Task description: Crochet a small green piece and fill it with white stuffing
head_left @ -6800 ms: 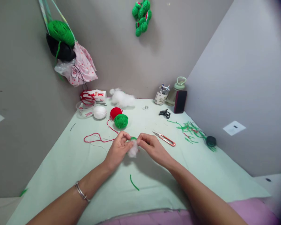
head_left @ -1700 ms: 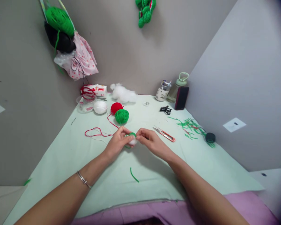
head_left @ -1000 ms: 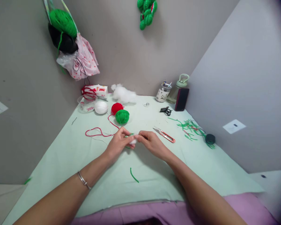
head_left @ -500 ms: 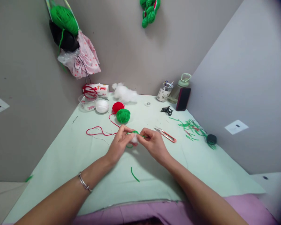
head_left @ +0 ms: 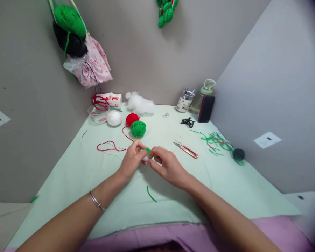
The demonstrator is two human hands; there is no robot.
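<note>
My left hand point(head_left: 132, 159) is closed around a small green and white yarn piece point(head_left: 146, 158), mostly covered by the fingers. My right hand point(head_left: 168, 166) meets it from the other side, its fingers pinching a green yarn strand point(head_left: 153, 156) close to the piece. Just beyond the hands sit a green yarn ball point(head_left: 138, 129) and a red yarn ball point(head_left: 132, 119); a red strand point(head_left: 111, 146) loops over the table on the left. Thread snips point(head_left: 186, 149) with orange handles lie right of my right hand. A short green yarn piece point(head_left: 151, 194) lies nearer me.
At the back left are a white yarn ball point(head_left: 114, 118), a clear bowl point(head_left: 94, 118) and white stuffing point(head_left: 139, 104). Cut yarn scraps point(head_left: 215, 141), a black tape roll point(head_left: 238, 154), a black claw clip point(head_left: 188, 122), a phone point(head_left: 206, 109), a bottle point(head_left: 198, 101) and a pen holder point(head_left: 184, 102) stand right.
Both hands have shifted slightly left with the yarn piece. My right fingers have moved over the piece and their grip has changed; the piece is turned and more covered.
</note>
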